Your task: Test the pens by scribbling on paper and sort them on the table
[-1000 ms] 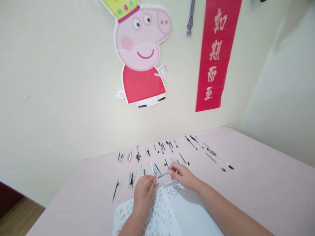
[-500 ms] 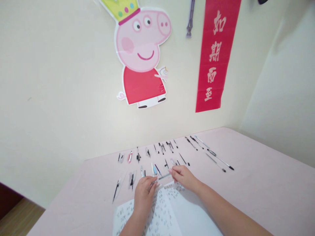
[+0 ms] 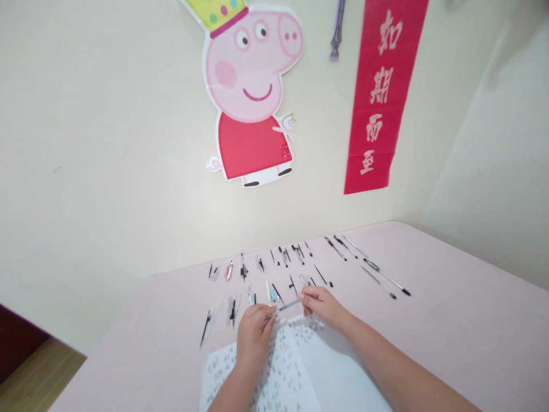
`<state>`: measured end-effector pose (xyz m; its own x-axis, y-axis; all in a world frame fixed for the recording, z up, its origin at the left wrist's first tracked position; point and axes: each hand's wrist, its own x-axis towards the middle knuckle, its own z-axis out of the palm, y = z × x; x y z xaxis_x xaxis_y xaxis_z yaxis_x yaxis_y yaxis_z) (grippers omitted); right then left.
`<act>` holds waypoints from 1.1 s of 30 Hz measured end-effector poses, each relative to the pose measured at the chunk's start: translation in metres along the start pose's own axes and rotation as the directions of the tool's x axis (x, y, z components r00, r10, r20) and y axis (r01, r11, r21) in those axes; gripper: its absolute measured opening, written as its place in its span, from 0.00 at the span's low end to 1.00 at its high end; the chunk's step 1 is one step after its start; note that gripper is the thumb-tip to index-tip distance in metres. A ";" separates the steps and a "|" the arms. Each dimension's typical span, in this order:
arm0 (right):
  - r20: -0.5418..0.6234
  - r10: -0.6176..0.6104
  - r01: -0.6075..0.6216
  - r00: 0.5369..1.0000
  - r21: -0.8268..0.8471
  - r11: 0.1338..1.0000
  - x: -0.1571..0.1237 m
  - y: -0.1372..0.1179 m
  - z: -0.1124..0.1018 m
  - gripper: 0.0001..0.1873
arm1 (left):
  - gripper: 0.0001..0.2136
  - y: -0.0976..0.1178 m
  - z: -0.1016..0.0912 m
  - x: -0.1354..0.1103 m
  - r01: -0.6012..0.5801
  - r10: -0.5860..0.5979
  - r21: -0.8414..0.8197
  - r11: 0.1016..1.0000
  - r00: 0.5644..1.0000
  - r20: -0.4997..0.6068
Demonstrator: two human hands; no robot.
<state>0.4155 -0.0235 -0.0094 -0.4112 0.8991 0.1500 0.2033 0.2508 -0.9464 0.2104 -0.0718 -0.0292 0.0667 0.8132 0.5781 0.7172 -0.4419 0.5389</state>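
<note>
Between my two hands stretches a slim grey pen [image 3: 289, 306], held level above the top edge of an open notebook [image 3: 338, 366]. My left hand [image 3: 256, 329] pinches its left end between thumb and fingers. At the other end, the fingertips of my right hand [image 3: 321, 304] are closed on it. Whether the piece is a whole pen or only a barrel with its refill is too small to tell. Handwriting covers the notebook's left page; the right page has writing near the top. Just beyond my hands lie a light blue pen [image 3: 272, 294] and a dark blue refill [image 3: 277, 293].
Several pens, caps and refills lie in rows on the pink table [image 3: 454, 320]. A black-capped pen [image 3: 386, 277] rests at the right, and a black refill [image 3: 205, 328] at the left. On the wall behind hang a cartoon pig [image 3: 255, 146] and a red banner [image 3: 373, 114].
The view has shifted slightly, so wall and table items sit a little farther right. Both hands keep their grip on the pen, with little visible movement.
</note>
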 end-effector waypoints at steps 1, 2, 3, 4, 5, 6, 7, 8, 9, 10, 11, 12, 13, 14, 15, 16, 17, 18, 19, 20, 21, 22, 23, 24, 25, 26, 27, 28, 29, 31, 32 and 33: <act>0.001 0.024 -0.024 1.000 0.017 1.000 0.000 0.000 0.001 0.25 | 0.08 0.000 0.000 0.000 0.000 0.000 0.002 1.000 1.000 -0.002; 0.003 0.046 -0.046 0.999 0.031 0.998 0.000 0.000 0.001 0.26 | 0.08 0.000 0.000 -0.001 0.000 0.000 0.004 1.000 1.000 -0.004; 0.004 0.061 -0.061 0.998 0.040 0.997 0.000 0.001 0.001 0.27 | 0.08 0.000 0.000 -0.001 0.001 -0.001 0.004 1.000 1.000 -0.005; 0.005 0.072 -0.072 0.997 0.049 0.996 0.001 0.001 0.002 0.27 | 0.08 0.000 0.000 -0.001 0.003 -0.003 0.003 1.000 1.000 -0.003; 0.007 0.080 -0.080 0.997 0.061 0.995 0.001 0.001 0.002 0.28 | 0.09 0.000 0.000 -0.001 0.007 -0.007 0.000 1.000 1.000 0.003; 0.006 0.085 -0.085 0.996 0.079 0.993 0.001 0.000 0.002 0.28 | 0.09 0.000 0.000 -0.001 0.015 -0.015 -0.005 1.000 1.000 0.013; 0.003 0.089 -0.089 0.996 0.105 0.990 0.002 0.000 0.002 0.27 | 0.09 0.001 0.001 -0.001 0.030 -0.029 -0.011 0.999 0.999 0.027; 0.001 0.095 -0.094 0.996 0.141 0.986 0.001 -0.001 0.002 0.26 | 0.09 0.001 0.001 0.000 0.049 -0.048 -0.020 0.999 0.998 0.044; 0.002 0.102 -0.101 0.995 0.186 0.977 0.001 -0.003 0.002 0.25 | 0.09 0.001 0.001 -0.001 0.070 -0.068 -0.030 0.997 0.996 0.064; 0.005 0.110 -0.108 0.994 0.240 0.965 0.001 -0.005 0.002 0.24 | 0.09 0.002 0.001 -0.001 0.090 -0.087 -0.041 0.995 0.993 0.082; 0.010 0.117 -0.115 0.993 0.298 0.948 0.000 -0.006 0.002 0.24 | 0.10 0.002 0.001 -0.001 0.107 -0.102 -0.054 0.993 0.990 0.098; 0.018 0.124 -0.122 0.992 0.354 0.927 -0.001 -0.008 0.002 0.25 | 0.10 0.003 0.001 -0.001 0.119 -0.111 -0.068 0.991 0.987 0.113; 0.027 0.131 -0.131 0.991 0.405 0.905 -0.002 -0.010 0.001 0.26 | 0.10 0.004 0.000 0.000 0.126 -0.115 -0.080 0.989 0.985 0.125; 0.034 0.138 -0.139 0.990 0.445 0.884 -0.002 -0.011 0.001 0.27 | 0.10 0.004 0.000 0.000 0.128 -0.115 -0.090 0.988 0.984 0.136; 0.037 0.144 -0.144 0.989 0.476 0.868 -0.003 -0.011 0.002 0.26 | 0.10 0.005 0.000 0.000 0.128 -0.113 -0.099 0.987 0.983 0.145; 0.037 0.149 -0.147 0.988 0.498 0.855 -0.003 -0.011 0.002 0.24 | 0.10 0.005 0.000 0.000 0.128 -0.111 -0.106 0.986 0.982 0.152; 0.035 0.153 -0.149 0.988 0.511 0.846 -0.003 -0.011 0.003 0.23 | 0.10 0.006 -0.001 0.001 0.128 -0.109 -0.111 0.986 0.982 0.157; 0.030 0.158 -0.151 0.987 0.520 0.841 -0.003 -0.010 0.003 0.22 | 0.09 0.006 -0.001 0.001 0.128 -0.110 -0.115 0.985 0.981 0.158; 0.025 0.162 -0.151 0.986 0.525 0.837 -0.002 -0.009 0.004 0.21 | 0.09 0.006 -0.001 0.001 0.129 -0.110 -0.118 0.985 0.981 0.157; 0.022 0.165 -0.152 0.986 0.528 0.836 -0.002 -0.009 0.004 0.21 | 0.09 0.006 -0.001 0.001 0.130 -0.111 -0.120 0.984 0.982 0.155; 0.019 0.166 -0.151 0.986 0.527 0.836 -0.002 -0.008 0.005 0.21 | 0.09 0.006 0.000 0.002 0.131 -0.113 -0.119 0.984 0.982 0.149; 0.018 0.164 -0.149 0.986 0.525 0.838 -0.002 -0.008 0.005 0.21 | 0.09 0.006 0.000 0.002 0.132 -0.115 -0.115 0.985 0.983 0.144; 0.018 0.161 -0.147 0.987 0.522 0.840 -0.002 -0.007 0.005 0.21 | 0.09 0.007 -0.001 0.002 0.132 -0.116 -0.108 0.985 0.984 0.138; 0.018 0.159 -0.145 0.987 0.518 0.843 -0.002 -0.007 0.005 0.21 | 0.09 0.007 -0.001 0.002 0.130 -0.116 -0.099 0.987 0.984 0.132; 0.017 0.159 -0.145 0.987 0.515 0.845 -0.002 -0.008 0.006 0.21 | 0.09 0.007 -0.001 0.002 0.126 -0.115 -0.089 0.988 0.986 0.124; 0.017 0.161 -0.147 0.987 0.513 0.846 -0.002 -0.008 0.006 0.21 | 0.09 0.007 -0.002 0.002 0.120 -0.110 -0.080 0.990 0.987 0.115; 0.015 0.166 -0.150 0.986 0.511 0.846 -0.003 -0.009 0.006 0.21 | 0.09 0.008 -0.002 0.002 0.112 -0.104 -0.071 0.991 0.989 0.105; 0.013 0.171 -0.154 0.985 0.511 0.846 -0.003 -0.010 0.007 0.22 | 0.09 0.008 -0.003 0.002 0.103 -0.097 -0.063 0.993 0.991 0.092; 0.009 0.177 -0.157 0.984 0.511 0.845 -0.003 -0.011 0.007 0.22 | 0.08 0.009 -0.003 0.002 0.094 -0.090 -0.054 0.994 0.993 0.078; 0.002 0.187 -0.161 0.982 0.516 0.841 -0.003 -0.012 0.008 0.22 | 0.08 0.010 -0.005 0.001 0.081 -0.079 -0.037 0.996 0.995 0.053; -0.001 0.192 -0.163 0.981 0.522 0.837 -0.003 -0.013 0.009 0.22 | 0.09 0.010 -0.005 0.001 0.076 -0.075 -0.029 0.997 0.996 0.043; -0.002 0.196 -0.166 0.981 0.529 0.832 -0.004 -0.014 0.009 0.22 | 0.09 0.010 -0.005 0.001 0.071 -0.071 -0.022 0.997 0.997 0.034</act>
<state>0.4058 -0.0337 0.0007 -0.3614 0.9316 -0.0382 -0.2330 -0.1299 -0.9638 0.2139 -0.0774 -0.0199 0.0393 0.8548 0.5175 0.7048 -0.3908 0.5920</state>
